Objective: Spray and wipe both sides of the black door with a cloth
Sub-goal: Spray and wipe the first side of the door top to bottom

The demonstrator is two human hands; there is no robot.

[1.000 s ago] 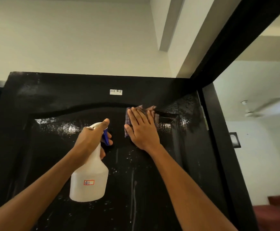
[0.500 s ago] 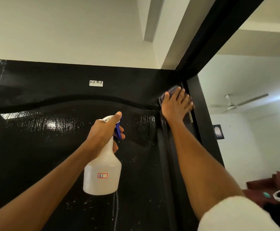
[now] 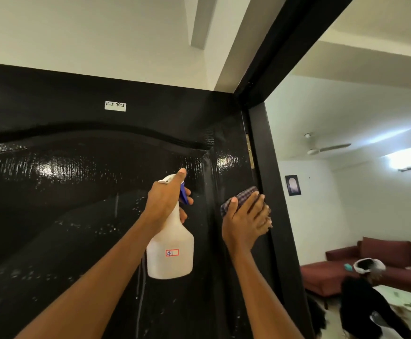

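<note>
The black door [image 3: 77,216] fills the left and middle of the view, and its lower part and left side are cut off by the frame. Wet drops and thin runs are seen on its glossy panel. A white spray bottle [image 3: 170,250] is held up in front of the door by the left hand [image 3: 165,201], whose fingers are curled around the neck, with the blue trigger [image 3: 183,195] partly hidden behind them. The checked cloth [image 3: 242,198] is pressed against the right edge of the door, just beside the black frame [image 3: 273,192], by the right hand [image 3: 245,223]; the fingers lie flat and close together over it, so most of the cloth is covered. A small white label [image 3: 115,106] is stuck near the top of the door, and its writing is hard to read. In the room beyond, a red sofa [image 3: 380,255] is seen, and a blurred person [image 3: 368,294] is partly cut off
</note>
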